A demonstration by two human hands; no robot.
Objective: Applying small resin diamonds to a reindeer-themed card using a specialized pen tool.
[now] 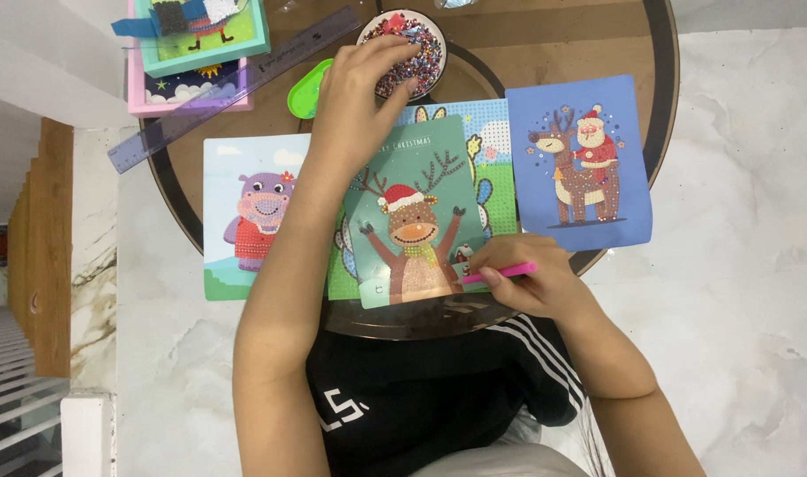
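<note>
Two hands (pixel 359 93), one pink pen (pixel 501 273), four picture cards (pixel 410 212), one bead bowl (pixel 414 49)

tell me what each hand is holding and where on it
The right hand holds a pink pen around its rear half, tip toward the reindeer card. The left hand holds nothing visible; its fingertips rest in the bead bowl.

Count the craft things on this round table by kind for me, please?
Picture cards: 4 (reindeer, hippo, Santa on reindeer, one mostly hidden)
Bead bowl: 1
Pink pen: 1
Ruler: 1
Green tray: 1
Framed pictures: 2
Total: 10
</note>
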